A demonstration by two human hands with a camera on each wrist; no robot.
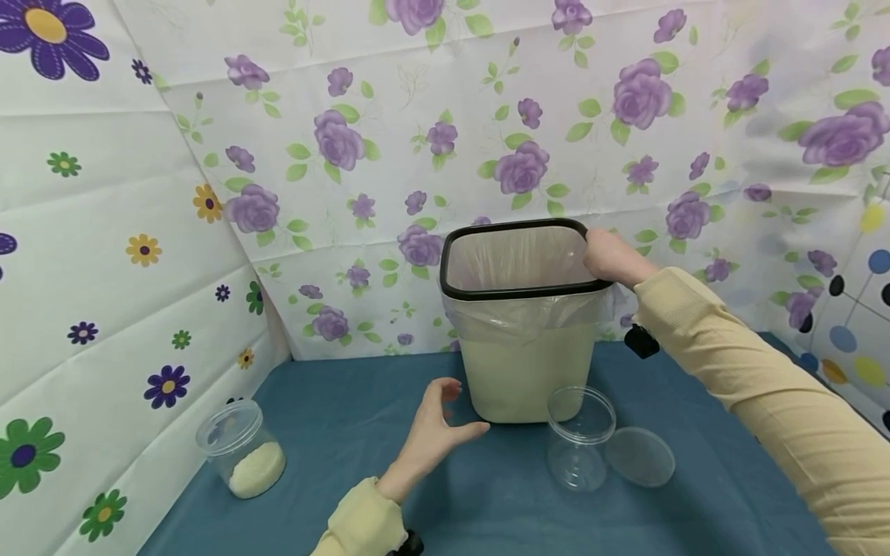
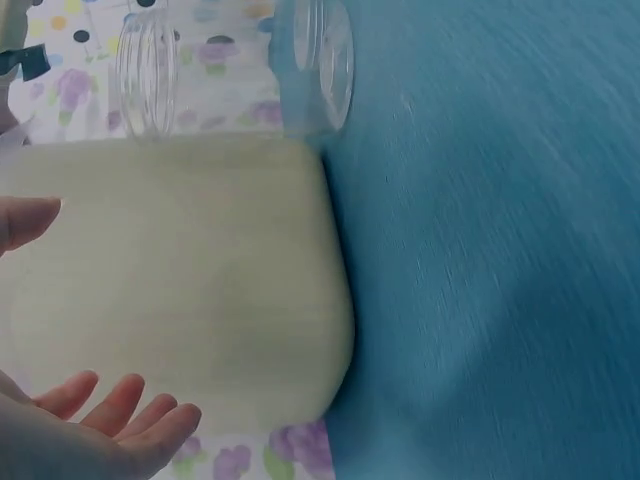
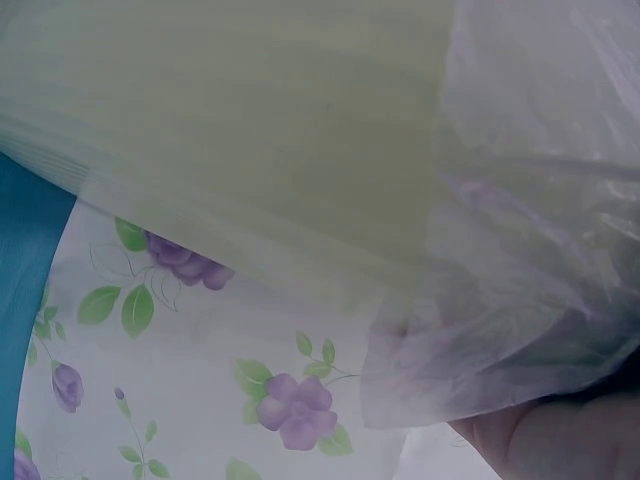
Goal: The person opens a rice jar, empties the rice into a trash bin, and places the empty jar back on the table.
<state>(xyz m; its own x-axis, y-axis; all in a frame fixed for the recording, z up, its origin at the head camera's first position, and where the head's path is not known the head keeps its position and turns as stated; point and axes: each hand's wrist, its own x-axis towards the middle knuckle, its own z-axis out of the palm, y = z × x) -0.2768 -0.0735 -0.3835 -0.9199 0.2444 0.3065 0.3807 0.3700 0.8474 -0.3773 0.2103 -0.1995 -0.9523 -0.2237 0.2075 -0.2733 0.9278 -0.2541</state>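
A cream trash bin (image 1: 528,371) with a black rim stands at the back of the table, lined with a clear plastic bag (image 1: 518,259) folded over its edge. My right hand (image 1: 615,259) grips the rim at the right side; in the right wrist view, part of that hand (image 3: 575,440) shows beneath the bag's hanging edge. In front of the bin's lower left, my left hand (image 1: 438,425) is held with thumb and fingers spread apart and nothing between them. The left wrist view has those fingers (image 2: 160,430) before the bin's wall (image 2: 190,280).
An uncovered clear jar (image 1: 579,455) stands at the bin's front right, with a round clear lid (image 1: 640,457) lying beside it. At the far left is a lidded clear jar (image 1: 239,448) holding something pale. A flowered sheet (image 1: 389,154) hangs behind the blue tabletop (image 1: 334,432).
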